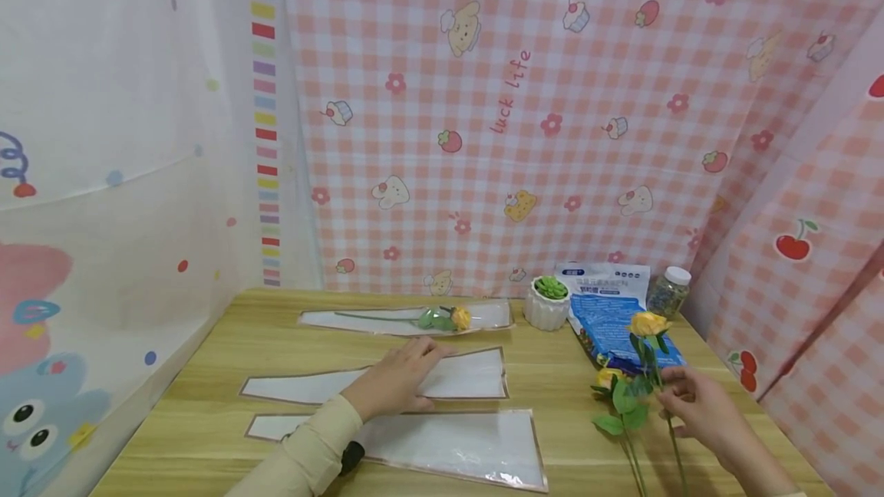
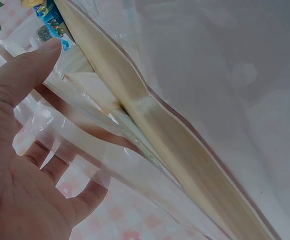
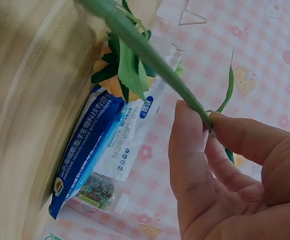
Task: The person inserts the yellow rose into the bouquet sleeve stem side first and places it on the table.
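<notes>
My right hand (image 1: 700, 409) pinches the green stem (image 3: 155, 60) of a yellow rose (image 1: 649, 324) between thumb and fingertips, at the table's right. Beside it a second yellow rose (image 1: 611, 379) lies on the table. My left hand (image 1: 400, 378) rests on the middle clear flat sleeve (image 1: 463, 376), fingers relaxed; in the left wrist view the hand (image 2: 34, 150) has its thumb apart from the fingers, by transparent film (image 2: 99, 145). A wider sleeve (image 1: 456, 443) lies nearer. The farthest sleeve (image 1: 493, 315) has a yellow rose (image 1: 460, 318) in it.
At the back right stand a succulent in a white pot (image 1: 548, 309), a white pouch (image 1: 608, 279), a blue packet (image 1: 608, 328) and a lidded jar (image 1: 668, 294). A patterned cloth (image 1: 414, 136) hangs behind the wooden table (image 1: 200, 405).
</notes>
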`<state>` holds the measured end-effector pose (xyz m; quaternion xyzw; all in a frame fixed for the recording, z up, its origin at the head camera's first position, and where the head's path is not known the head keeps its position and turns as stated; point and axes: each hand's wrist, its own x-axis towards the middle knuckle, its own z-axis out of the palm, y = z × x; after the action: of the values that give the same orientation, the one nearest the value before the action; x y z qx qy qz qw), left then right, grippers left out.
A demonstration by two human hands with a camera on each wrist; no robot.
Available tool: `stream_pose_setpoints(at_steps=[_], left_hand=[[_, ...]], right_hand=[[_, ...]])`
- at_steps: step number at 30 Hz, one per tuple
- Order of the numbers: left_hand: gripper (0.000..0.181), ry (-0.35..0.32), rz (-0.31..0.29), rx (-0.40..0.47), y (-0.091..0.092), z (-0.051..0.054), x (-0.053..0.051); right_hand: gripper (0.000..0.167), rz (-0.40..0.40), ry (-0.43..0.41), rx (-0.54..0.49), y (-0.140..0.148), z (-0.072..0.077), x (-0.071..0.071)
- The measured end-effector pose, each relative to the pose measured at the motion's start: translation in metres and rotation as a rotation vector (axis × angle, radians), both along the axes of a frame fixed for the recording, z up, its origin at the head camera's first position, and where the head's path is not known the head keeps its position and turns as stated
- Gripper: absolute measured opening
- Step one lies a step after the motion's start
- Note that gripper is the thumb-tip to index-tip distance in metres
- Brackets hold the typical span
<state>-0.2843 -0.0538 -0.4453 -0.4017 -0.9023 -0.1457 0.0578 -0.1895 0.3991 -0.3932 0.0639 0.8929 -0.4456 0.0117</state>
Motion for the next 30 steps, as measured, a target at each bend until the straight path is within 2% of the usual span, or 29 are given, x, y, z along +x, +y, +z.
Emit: stream_pose_setpoints(at_steps=[14, 21, 30], left_hand=[[0.085, 0.016, -0.001, -0.001, 0.000, -0.005, -0.002], [0.084, 0.021, -0.007, 0.002, 0.000, -0.003, -0.001], [0.085, 0.030, -0.011, 0.004, -0.001, -0.002, 0.000]], right_hand=[[0.041, -0.012, 0.092, 0.064, -0.007, 0.014, 0.001], [0.039, -0.057, 0.247, 0.082, -0.009, 0.017, 0.004], [0.041, -0.121, 0.390, 0.127, -0.015, 0.024, 0.004]])
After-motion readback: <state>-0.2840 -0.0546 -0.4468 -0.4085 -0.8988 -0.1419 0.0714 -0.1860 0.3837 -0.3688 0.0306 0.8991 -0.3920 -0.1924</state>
